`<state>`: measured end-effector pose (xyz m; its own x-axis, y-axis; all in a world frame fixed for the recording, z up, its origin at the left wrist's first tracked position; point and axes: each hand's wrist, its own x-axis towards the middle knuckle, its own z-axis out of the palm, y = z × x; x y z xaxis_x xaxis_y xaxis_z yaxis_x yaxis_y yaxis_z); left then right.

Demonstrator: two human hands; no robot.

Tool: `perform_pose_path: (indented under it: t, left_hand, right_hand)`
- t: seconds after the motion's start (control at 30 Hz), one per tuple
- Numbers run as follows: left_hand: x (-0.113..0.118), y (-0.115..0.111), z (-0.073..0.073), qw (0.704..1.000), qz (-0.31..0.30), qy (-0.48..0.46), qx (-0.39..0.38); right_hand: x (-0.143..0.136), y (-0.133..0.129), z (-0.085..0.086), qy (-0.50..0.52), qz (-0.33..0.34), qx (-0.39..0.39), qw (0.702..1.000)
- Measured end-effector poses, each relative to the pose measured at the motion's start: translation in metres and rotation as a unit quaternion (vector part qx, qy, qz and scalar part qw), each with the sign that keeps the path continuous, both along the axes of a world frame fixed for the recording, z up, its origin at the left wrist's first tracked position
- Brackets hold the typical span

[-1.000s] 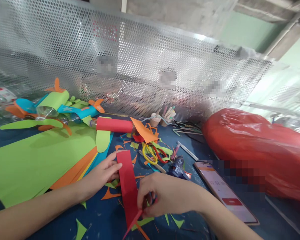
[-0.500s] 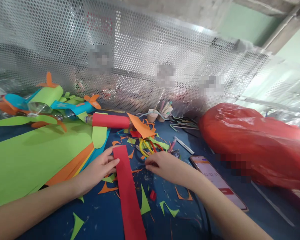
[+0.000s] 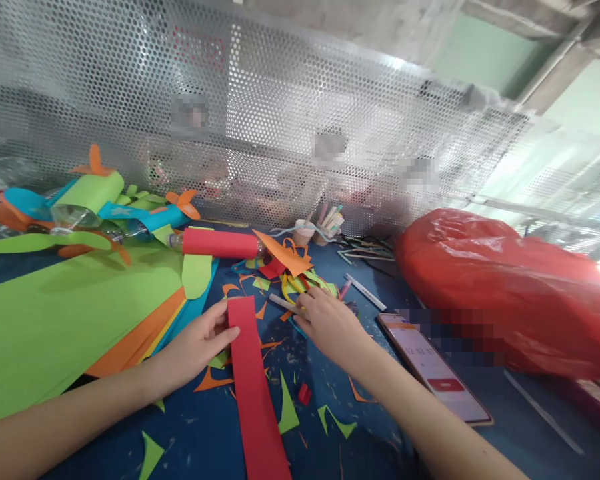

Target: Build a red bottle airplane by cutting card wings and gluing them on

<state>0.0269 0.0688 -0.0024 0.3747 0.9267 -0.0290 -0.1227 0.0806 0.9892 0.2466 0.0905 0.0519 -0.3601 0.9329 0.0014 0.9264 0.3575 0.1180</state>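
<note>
My left hand [image 3: 207, 343] pinches the upper left edge of a long red paper strip [image 3: 257, 393], its thumb on top. The strip runs down toward me and out of the bottom of the view. My right hand [image 3: 325, 323] is closed over the scrap pile, its fingertips on the end of a pale grey pen [image 3: 283, 304]. Part of that pen is hidden under the fingers. Just behind them lie yellow-handled scissors [image 3: 289, 288], partly covered.
Green paper sheets [image 3: 90, 300] lie at left, with paper-wrapped bottle models [image 3: 220, 244] behind. Scraps [image 3: 287, 410] and a small red block [image 3: 304, 394] dot the blue table. A phone [image 3: 433, 367], a white pen [image 3: 366, 292], pen cups [image 3: 303, 233] and a red plastic bag [image 3: 505, 287] stand right and back.
My right hand has moved slightly forward and its fingers have come down onto the grey pen, which shows more now. The left hand still holds the red strip in nearly the same place.
</note>
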Motion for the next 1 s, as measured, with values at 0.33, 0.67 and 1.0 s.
perform_pose_path:
  t: [0.33,0.67,1.0]
  left_hand:
    - [-0.001,-0.004,-0.002,0.999,-0.036,0.018,0.024]
    - [0.002,-0.017,-0.005,0.87,0.008,0.382,0.313]
    - [0.002,-0.025,-0.003,0.754,0.005,0.482,0.445]
  right_hand:
    - [-0.006,0.001,-0.005,-0.019,-0.008,0.016,1.0]
    - [-0.002,0.002,-0.009,0.092,-0.021,0.007,0.995]
    - [-0.02,-0.001,-0.006,0.68,0.016,-0.215,0.701]
